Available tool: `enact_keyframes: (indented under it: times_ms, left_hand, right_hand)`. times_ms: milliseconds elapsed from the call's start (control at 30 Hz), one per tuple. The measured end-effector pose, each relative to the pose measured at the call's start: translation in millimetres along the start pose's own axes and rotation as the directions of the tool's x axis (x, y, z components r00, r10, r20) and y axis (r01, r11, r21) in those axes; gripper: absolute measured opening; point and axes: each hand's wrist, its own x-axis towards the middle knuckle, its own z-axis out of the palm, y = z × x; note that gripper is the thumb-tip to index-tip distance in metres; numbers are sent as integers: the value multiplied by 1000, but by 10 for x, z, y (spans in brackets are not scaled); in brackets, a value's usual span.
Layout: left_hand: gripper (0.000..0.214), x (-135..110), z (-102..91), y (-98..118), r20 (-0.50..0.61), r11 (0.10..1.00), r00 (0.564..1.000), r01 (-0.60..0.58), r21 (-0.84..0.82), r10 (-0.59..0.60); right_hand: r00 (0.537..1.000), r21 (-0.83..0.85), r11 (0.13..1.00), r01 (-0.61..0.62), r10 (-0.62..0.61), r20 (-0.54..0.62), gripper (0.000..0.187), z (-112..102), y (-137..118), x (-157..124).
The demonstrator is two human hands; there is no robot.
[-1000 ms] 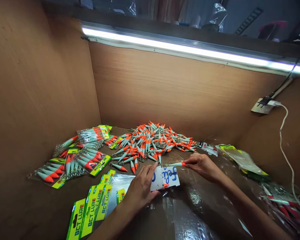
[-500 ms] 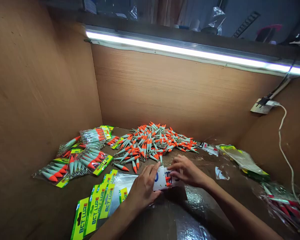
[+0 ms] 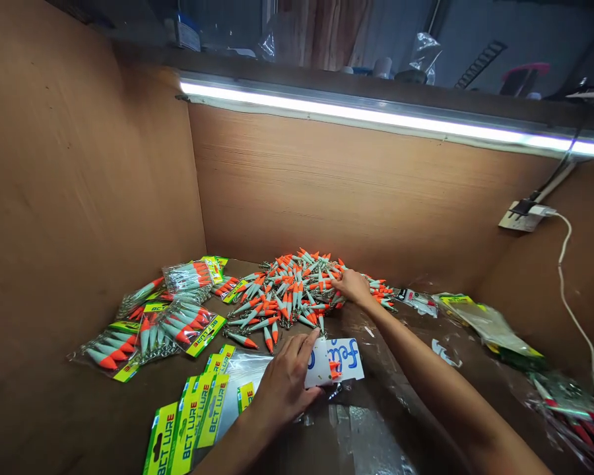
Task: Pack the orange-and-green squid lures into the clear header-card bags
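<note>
My left hand [image 3: 290,373] grips a white folded card [image 3: 345,359] with blue lettering, just in front of the lure pile. Orange lure tips show in the card's middle; the rest of what lies inside is hidden. My right hand [image 3: 354,286] is at the right side of the heap of orange-and-pale-green fishing lures [image 3: 290,293], its fingers pinched on a lure there. Beside my left wrist, clear bags [image 3: 237,363] with yellow-green BCT LURE headers [image 3: 191,412] lie fanned out.
Filled lure packets [image 3: 185,316] are piled at the left. More clear packaging [image 3: 490,330] and bagged red-and-white lures [image 3: 574,409] lie at the right. A white cable [image 3: 564,264] hangs from a wall socket [image 3: 519,216]. Wooden panels [image 3: 356,191] enclose the back and sides.
My right hand has left the card and moved up and away to the lure heap. My left hand still holds the card, whose lettered right part is now uncovered. The view has tilted slightly.
</note>
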Motion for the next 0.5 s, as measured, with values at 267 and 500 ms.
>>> enact_keyframes:
  times_ms: [267, 500]
  left_hand:
    - [102, 15, 9, -11, 5, 1000, 1000, 18, -10, -18]
    - [102, 21, 28, -36, 0, 1000, 1000, 4, -30, -4]
  right_hand:
    - [958, 544, 838, -46, -116, 261, 39, -446, 360, -104]
    - [911, 665, 744, -71, -223, 347, 43, -620, 703, -837]
